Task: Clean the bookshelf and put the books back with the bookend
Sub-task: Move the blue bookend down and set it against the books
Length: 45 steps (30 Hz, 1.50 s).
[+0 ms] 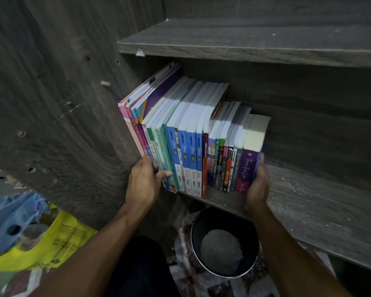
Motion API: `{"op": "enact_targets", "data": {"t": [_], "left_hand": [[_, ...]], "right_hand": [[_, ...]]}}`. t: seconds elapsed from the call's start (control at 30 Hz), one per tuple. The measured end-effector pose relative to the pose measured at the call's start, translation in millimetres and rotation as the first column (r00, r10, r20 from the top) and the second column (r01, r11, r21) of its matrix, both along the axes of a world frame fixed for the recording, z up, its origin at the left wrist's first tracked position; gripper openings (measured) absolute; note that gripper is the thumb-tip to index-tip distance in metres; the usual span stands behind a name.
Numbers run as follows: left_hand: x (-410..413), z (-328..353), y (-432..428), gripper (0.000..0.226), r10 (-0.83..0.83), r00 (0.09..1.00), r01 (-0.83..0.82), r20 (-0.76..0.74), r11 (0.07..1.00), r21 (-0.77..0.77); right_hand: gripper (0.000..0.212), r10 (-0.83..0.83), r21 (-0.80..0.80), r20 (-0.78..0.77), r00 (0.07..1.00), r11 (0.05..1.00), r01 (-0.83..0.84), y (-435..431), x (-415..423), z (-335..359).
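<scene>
A row of books [191, 151] stands spine-out at the left end of a dark wooden shelf [308, 200], leaning against the left side panel. My left hand [145, 181] grips the lower spines of the leftmost books, thumb across a teal one. My right hand [257, 185] presses flat against the outer cover of the thick purple book [247, 168] at the row's right end. No bookend shows.
The shelf board to the right of the books carries pale dust streaks. Another shelf [244, 46] lies above. Below stands a black round bin [224, 243] holding a grey lump. Yellow and blue plastic bags [41, 243] lie at lower left.
</scene>
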<state>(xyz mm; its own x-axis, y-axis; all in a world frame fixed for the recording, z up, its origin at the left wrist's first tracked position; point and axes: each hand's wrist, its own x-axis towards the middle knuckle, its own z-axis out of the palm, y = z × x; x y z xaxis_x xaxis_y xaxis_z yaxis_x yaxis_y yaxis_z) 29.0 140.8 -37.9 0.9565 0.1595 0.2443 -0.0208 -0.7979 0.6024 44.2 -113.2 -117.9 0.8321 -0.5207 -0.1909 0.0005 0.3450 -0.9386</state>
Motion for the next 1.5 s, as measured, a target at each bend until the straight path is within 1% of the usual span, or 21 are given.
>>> {"op": "enact_targets", "data": {"t": [0.07,0.13,0.27,0.33,0.43,0.47,0.53,0.6,0.67,0.7,0.77,0.87,0.97,1.03,1.13,1.2,1.3,1.37,1.43,1.47,1.5], "left_hand": [[-1.7,1.8,-1.8,0.032,-0.001,1.0,0.001,-0.017,1.0,0.008],[-4.5,1.6,-3.1,0.028,-0.005,1.0,0.006,-0.017,0.999,0.048],[-9.7,-0.3,-6.3,0.025,0.025,0.997,-0.014,-0.077,0.99,0.141],[-11.5,-3.2,-8.3,0.033,0.056,0.993,-0.031,-0.105,0.973,0.228],[-14.2,-12.7,-11.9,0.036,-0.032,0.993,0.055,-0.112,0.976,0.212],[-14.6,-16.0,-12.7,0.035,-0.061,0.992,0.083,-0.114,0.975,0.205],[-12.7,-20.5,-14.5,0.032,-0.066,0.992,0.088,-0.107,0.973,0.211],[-11.9,-25.9,-19.5,0.031,-0.016,0.994,0.034,-0.11,0.987,0.16],[-15.5,-28.4,-32.2,0.03,0.013,0.989,-0.01,-0.144,1.0,0.028],[-18.4,-29.0,-41.0,0.03,-0.003,0.989,-0.005,-0.145,0.998,-0.056],[-22.8,-30.0,-57.4,0.03,-0.07,0.995,0.056,-0.067,0.978,-0.199],[-25.6,-32.7,-68.5,0.029,-0.127,0.99,0.143,0.069,0.914,-0.379],[-27.4,-40.9,-77.3,0.037,-0.149,0.987,0.161,0.062,0.899,-0.408],[-20.3,-44.0,-86.4,0.033,-0.113,0.992,0.129,0.062,0.899,-0.418],[-12.0,-47.1,-95.8,0.024,-0.053,0.991,0.095,0.121,0.921,-0.377],[-13.1,-51.2,-97.8,0.025,-0.021,0.989,0.079,0.144,0.909,-0.409],[-18.0,-50.5,-99.4,0.035,0.063,0.995,-0.016,0.078,0.869,-0.495],[-19.5,-50.6,-100.0,0.045,0.086,0.993,-0.034,0.086,0.876,-0.482],[-20.5,-52.3,-100.8,0.047,0.099,0.99,-0.047,0.099,0.898,-0.437],[-22.3,-52.8,-104.3,0.049,0.098,0.992,-0.053,0.083,0.902,-0.428],[-25.3,-51.5,-110.6,0.054,0.082,0.997,-0.066,0.017,0.895,-0.441]], "right_hand": [[0.055,-0.005,0.002,-0.021,1.0,1.0,0.005,0.2,-0.8,3.0],[0.045,-0.012,-0.003,-0.018,1.0,1.0,0.012,0.8,-2.2,7.3],[0.04,-0.029,-0.103,-0.052,0.998,0.994,0.023,-4.8,-7.4,9.1],[0.04,-0.023,-0.228,-0.108,0.994,0.974,-0.002,-10.4,-12.5,13.2],[0.042,0.014,-0.505,-0.202,0.979,0.855,-0.116,-22.3,-18.3,17.0],[0.043,0.049,-0.552,-0.214,0.976,0.818,-0.163,-26.4,-18.9,14.7],[0.047,0.135,-0.553,-0.221,0.966,0.798,-0.238,-31.1,-20.8,13.1],[0.052,0.21,-0.471,-0.22,0.953,0.832,-0.292,-34.6,-20.6,9.3],[0.055,0.303,-0.366,-0.221,0.927,0.855,-0.367,-37.0,-25.0,7.2],[0.06,0.36,-0.335,-0.222,0.906,0.845,-0.418,-38.8,-29.0,8.0],[0.07,0.44,-0.343,-0.243,0.864,0.795,-0.501,-41.8,-37.1,12.3],[0.063,0.478,-0.399,-0.282,0.832,0.73,-0.555,-37.9,-43.2,19.7],[0.063,0.459,-0.446,-0.313,0.832,0.702,-0.555,-33.2,-43.0,17.4],[0.064,0.46,-0.481,-0.334,0.823,0.667,-0.569,-34.3,-43.4,15.3],[0.064,0.447,-0.498,-0.355,0.821,0.653,-0.57,-37.0,-43.5,14.8],[0.064,0.434,-0.529,-0.353,0.829,0.638,-0.56,-36.3,-44.6,13.4],[0.064,0.416,-0.557,-0.353,0.838,0.626,-0.546,-33.5,-49.1,12.6],[0.064,0.412,-0.569,-0.358,0.838,0.616,-0.545,-32.5,-51.1,14.6],[0.065,0.4,-0.587,-0.371,0.838,0.598,-0.545,-30.8,-51.8,16.7],[0.066,0.389,-0.606,-0.387,0.836,0.576,-0.549,-30.1,-51.6,17.4],[0.068,0.379,-0.624,-0.41,0.829,0.546,-0.559,-28.5,-51.2,18.9]]}}
